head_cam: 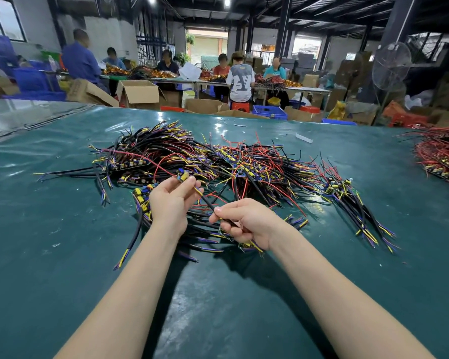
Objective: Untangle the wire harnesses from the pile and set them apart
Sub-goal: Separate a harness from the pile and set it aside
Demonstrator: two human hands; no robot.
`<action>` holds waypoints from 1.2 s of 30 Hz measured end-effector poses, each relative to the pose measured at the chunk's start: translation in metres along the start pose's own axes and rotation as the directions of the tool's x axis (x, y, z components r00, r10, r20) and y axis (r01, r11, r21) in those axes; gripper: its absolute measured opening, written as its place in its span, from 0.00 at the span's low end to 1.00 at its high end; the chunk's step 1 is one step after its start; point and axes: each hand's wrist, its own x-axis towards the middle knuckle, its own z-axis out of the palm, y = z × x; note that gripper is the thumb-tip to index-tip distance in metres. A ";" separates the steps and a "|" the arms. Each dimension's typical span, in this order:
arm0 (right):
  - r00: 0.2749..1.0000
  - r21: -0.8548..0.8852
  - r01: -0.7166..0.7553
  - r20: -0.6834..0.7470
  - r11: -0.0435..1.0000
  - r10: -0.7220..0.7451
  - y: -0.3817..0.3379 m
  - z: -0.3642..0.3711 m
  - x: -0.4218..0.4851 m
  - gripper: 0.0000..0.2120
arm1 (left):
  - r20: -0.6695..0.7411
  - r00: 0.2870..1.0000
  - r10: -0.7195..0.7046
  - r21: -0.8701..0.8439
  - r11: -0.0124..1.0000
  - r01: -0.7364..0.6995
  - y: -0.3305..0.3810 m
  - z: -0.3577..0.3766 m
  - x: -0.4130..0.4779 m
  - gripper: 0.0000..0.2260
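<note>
A big tangled pile of wire harnesses [218, 161], black cables with red, yellow, blue and purple leads and small circuit boards, lies across the middle of the green table [62, 255]. My left hand [170, 200] pinches the small circuit board end of one harness [183, 176] above the pile's near edge. That harness's black cable [208, 203] runs down to my right hand [246, 221], which grips it between thumb and fingers. Under my right hand lie more boards and wire ends.
A separate group of harnesses [360, 211] fans out to the right of the pile. Another red-wired pile [441, 156] sits at the table's right edge. Beyond the table are cardboard boxes [140, 94], blue crates and several people at other benches.
</note>
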 end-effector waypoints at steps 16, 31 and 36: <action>0.941 -0.196 -0.085 0.306 0.977 0.144 0.002 -0.011 -0.009 0.11 | -0.120 0.991 0.058 -0.012 0.998 -0.060 0.009 -0.016 0.013 0.06; 0.883 -0.359 0.006 0.439 0.933 0.163 0.004 -0.006 -0.012 0.12 | -0.233 0.970 0.064 0.009 0.998 -0.064 0.007 -0.020 0.020 0.08; 0.788 -0.457 0.055 0.566 0.888 0.243 -0.001 -0.011 -0.013 0.13 | -0.184 0.982 0.045 -0.014 0.999 -0.049 0.017 -0.019 0.020 0.09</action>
